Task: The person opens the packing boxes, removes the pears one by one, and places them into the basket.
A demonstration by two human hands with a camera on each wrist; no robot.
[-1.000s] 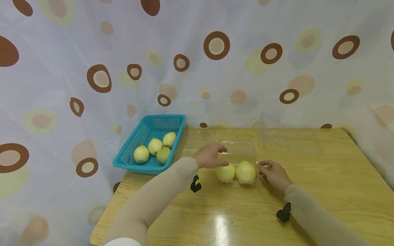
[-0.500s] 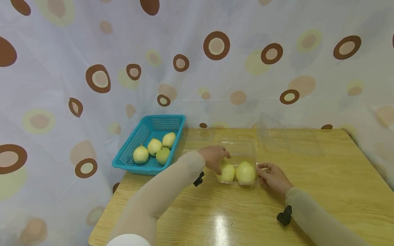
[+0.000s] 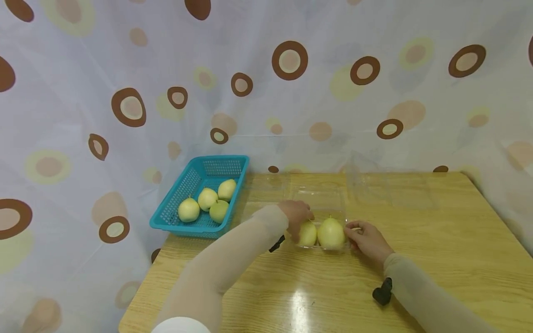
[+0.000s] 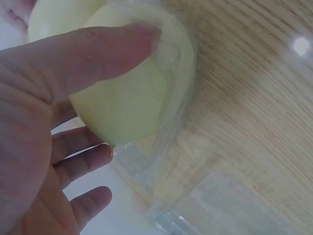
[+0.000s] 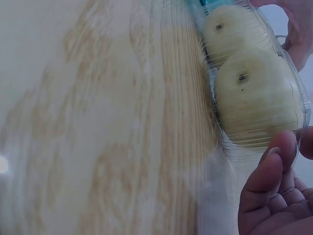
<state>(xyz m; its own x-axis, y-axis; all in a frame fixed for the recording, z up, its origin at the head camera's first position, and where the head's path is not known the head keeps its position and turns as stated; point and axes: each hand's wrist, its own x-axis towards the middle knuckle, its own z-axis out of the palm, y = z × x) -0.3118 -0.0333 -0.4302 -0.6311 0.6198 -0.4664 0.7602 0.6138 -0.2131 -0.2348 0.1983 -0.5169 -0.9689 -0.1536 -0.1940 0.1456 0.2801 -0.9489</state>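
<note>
Two pale yellow-green pears sit side by side in a clear plastic clamshell box (image 3: 320, 199), whose lid lies open toward the back. My left hand (image 3: 296, 216) holds the left pear (image 3: 307, 233). In the left wrist view, the thumb (image 4: 93, 58) crosses that pear (image 4: 127, 107) at the box wall, with the fingers on its other side. The right pear (image 3: 331, 233) stands stem up. My right hand (image 3: 369, 239) pinches the box's right rim; in the right wrist view, its thumb and finger (image 5: 281, 152) meet at the edge beside the nearer pear (image 5: 259, 93).
A blue plastic basket (image 3: 183, 227) with several pears, one of them greener (image 3: 219, 212), stands at the table's back left. More clear plastic boxes (image 3: 370, 185) lie along the back edge. A spotted curtain (image 3: 320, 92) hangs behind the wooden table (image 3: 416, 240).
My left hand has come right and down from above the box and closed round the left pear. The right hand stays at the box's right rim.
</note>
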